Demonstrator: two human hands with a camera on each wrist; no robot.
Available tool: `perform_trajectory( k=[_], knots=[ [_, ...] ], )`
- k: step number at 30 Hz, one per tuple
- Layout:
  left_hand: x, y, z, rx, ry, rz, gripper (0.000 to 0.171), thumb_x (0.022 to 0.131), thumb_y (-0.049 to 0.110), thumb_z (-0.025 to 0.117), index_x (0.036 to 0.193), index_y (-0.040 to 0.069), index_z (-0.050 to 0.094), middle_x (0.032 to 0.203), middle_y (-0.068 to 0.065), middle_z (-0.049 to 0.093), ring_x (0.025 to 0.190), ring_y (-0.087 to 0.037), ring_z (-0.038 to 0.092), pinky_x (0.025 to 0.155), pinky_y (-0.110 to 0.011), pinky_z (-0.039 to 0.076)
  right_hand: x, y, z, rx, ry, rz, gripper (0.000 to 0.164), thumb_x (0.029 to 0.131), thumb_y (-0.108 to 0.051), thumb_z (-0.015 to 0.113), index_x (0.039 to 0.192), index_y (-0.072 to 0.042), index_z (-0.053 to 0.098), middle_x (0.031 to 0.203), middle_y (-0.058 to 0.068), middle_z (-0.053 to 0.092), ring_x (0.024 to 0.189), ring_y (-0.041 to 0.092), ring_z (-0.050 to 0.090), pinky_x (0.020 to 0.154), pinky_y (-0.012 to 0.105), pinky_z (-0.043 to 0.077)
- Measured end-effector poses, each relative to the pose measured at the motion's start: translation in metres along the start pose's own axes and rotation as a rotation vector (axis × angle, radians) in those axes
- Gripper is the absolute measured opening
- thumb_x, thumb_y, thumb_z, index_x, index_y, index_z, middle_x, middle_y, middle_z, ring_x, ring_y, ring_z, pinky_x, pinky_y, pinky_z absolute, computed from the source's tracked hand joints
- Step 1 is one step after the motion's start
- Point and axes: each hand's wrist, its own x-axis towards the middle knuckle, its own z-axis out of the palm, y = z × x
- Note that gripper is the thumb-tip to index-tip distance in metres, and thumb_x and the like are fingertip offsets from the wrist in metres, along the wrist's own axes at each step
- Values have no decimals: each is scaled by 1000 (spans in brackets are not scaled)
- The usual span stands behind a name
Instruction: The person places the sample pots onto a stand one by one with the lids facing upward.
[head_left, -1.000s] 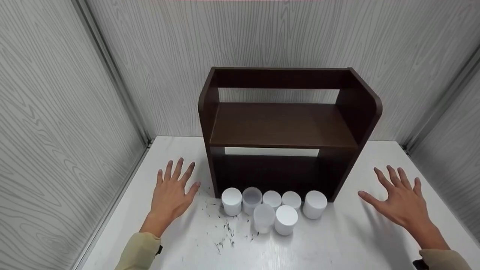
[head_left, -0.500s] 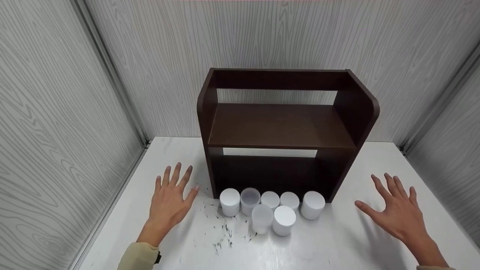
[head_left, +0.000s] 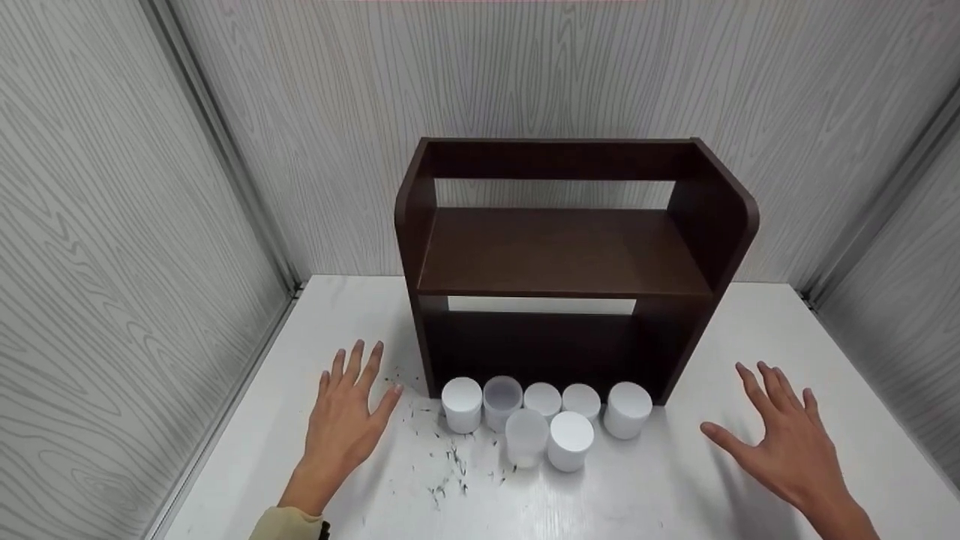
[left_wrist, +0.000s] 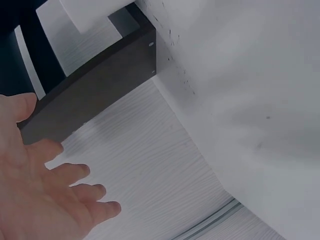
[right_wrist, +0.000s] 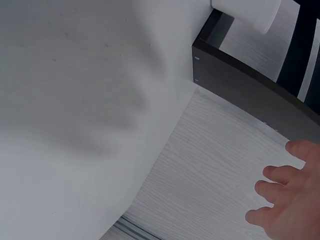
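Note:
My left hand [head_left: 343, 416] hovers over the white table left of a dark brown two-tier shelf [head_left: 566, 251], fingers spread and holding nothing. On the other side, my right hand [head_left: 787, 442] is held over the table with its fingers extended and thumb apart, likewise holding nothing. Between the hands, several white lidded jars [head_left: 571, 442] stand in front of the shelf's lower opening. Among them are a translucent cup [head_left: 502, 403] in the back row and a frosted container [head_left: 526, 435] in front. In the left wrist view the shelf's side panel [left_wrist: 100, 87] lies beyond the thumb.
The white tabletop [head_left: 637, 502] has dark specks [head_left: 450, 465] near its middle left. Grey wood-grain panels [head_left: 300, 112] enclose the back and both sides. A jar [right_wrist: 250, 12] shows by the shelf's front corner in the right wrist view.
Both hands have drawn slightly back toward the body, the right one also a little inward. The head view has shifted slightly. Shelf and jars stay where they were.

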Motion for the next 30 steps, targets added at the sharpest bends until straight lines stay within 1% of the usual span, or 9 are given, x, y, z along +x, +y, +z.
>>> perform_trajectory(
  k=[7, 13, 15, 20, 22, 24, 26, 28, 30],
  knots=[
    [0, 9, 6, -135, 5, -30, 75, 106, 43, 63, 165, 8, 34, 169, -21, 28, 156, -46, 20, 120, -68, 20, -9, -16, 3, 95, 8, 41, 98, 87, -48, 85, 166, -18, 37, 165, 23, 36, 147, 55, 32, 126, 56, 6],
    [3, 20, 14, -275, 24, -66, 78, 104, 39, 69, 166, 11, 32, 171, -17, 27, 155, -43, 26, 114, -67, 34, -14, -31, 6, 171, -18, 69, 96, 88, -46, 85, 166, -20, 36, 165, 22, 38, 148, 52, 34, 126, 58, 11],
    [5, 22, 16, -319, 32, -68, 79, 103, 39, 69, 167, 11, 31, 170, -18, 28, 152, -44, 31, 112, -66, 38, -15, -37, 8, 204, -21, 80, 96, 88, -44, 86, 166, -20, 37, 164, 21, 40, 147, 53, 35, 124, 61, 16],
    [13, 26, 23, -451, 60, -54, 81, 102, 37, 72, 165, 6, 32, 168, -20, 31, 151, -39, 34, 119, -58, 33, -16, -49, 14, 273, -2, 85, 92, 84, -38, 91, 161, -17, 45, 158, 20, 48, 140, 58, 41, 110, 70, 34],
    [17, 27, 26, -501, 67, -55, 82, 101, 34, 74, 165, 4, 32, 167, -19, 31, 153, -36, 32, 121, -54, 31, -15, -53, 16, 274, 1, 85, 92, 83, -39, 91, 160, -15, 47, 157, 19, 51, 140, 54, 45, 112, 59, 40],
    [20, 27, 29, -545, 70, -59, 82, 100, 32, 75, 164, 3, 32, 167, -20, 32, 153, -36, 32, 121, -53, 31, -13, -56, 19, 271, -2, 82, 91, 83, -40, 91, 158, -12, 49, 156, 18, 52, 140, 48, 49, 115, 37, 39],
    [23, 28, 32, -581, 70, -63, 82, 100, 30, 76, 164, 1, 32, 166, -21, 32, 152, -38, 32, 119, -56, 33, -11, -58, 22, 268, -9, 83, 90, 83, -42, 91, 157, -9, 51, 155, 17, 54, 139, 42, 52, 110, 16, 34],
    [25, 29, 33, -615, 68, -73, 82, 100, 28, 76, 164, 1, 32, 166, -23, 32, 152, -39, 33, 117, -57, 36, -9, -60, 24, 275, -22, 88, 90, 83, -43, 91, 156, -7, 52, 153, 16, 55, 139, 40, 53, 108, 16, 34],
    [27, 29, 35, -646, 63, -79, 82, 100, 27, 76, 164, 1, 31, 166, -23, 30, 152, -40, 32, 115, -59, 37, -7, -62, 27, 290, -36, 97, 89, 83, -43, 91, 154, -5, 53, 151, 17, 57, 138, 40, 53, 111, 32, 40]
  ],
)
